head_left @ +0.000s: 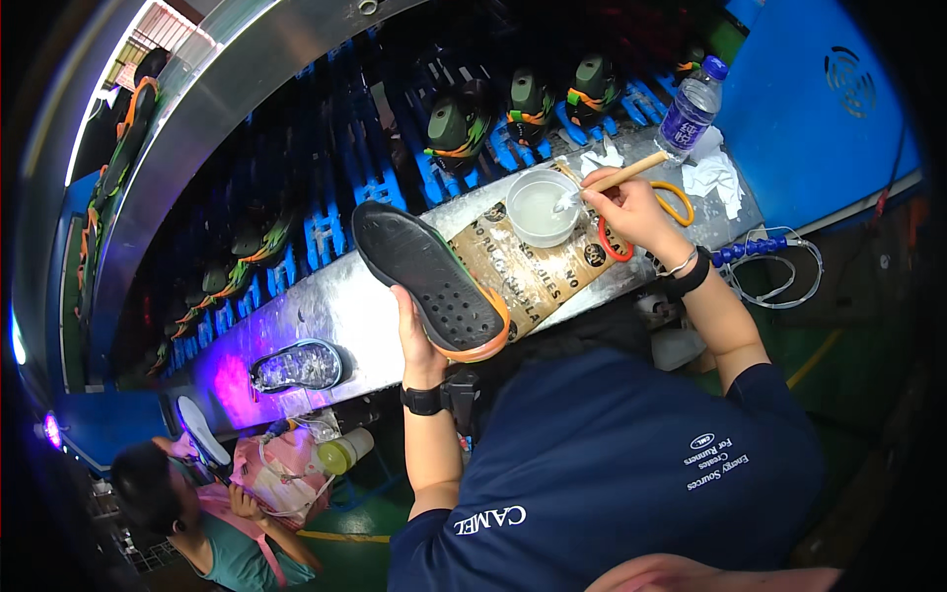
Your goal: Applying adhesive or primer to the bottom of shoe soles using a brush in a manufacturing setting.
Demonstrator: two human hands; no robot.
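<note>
My left hand (416,340) holds up a black shoe sole (434,281) by its side edge, thumb against the rim. The sole is tilted, its holed heel end toward me, with an orange and green border around the heel. Pinched in my right hand (631,209) is a brush (625,175) with a wooden handle. Its pale bristles reach over the rim of a clear round tub (543,235) of cloudy liquid; whether they touch the liquid I cannot tell. A red ring (614,243) and a yellow-orange ring (675,204) lie beside my right hand.
Brown printed paper (552,286) covers part of the metal bench (370,335). A capped water bottle (693,107) and crumpled tissues (712,183) stand at the far right. Another sole (298,366) lies left. Behind runs a blue-slatted conveyor carrying dark shoes (457,126). A co-worker (212,523) holds a sole.
</note>
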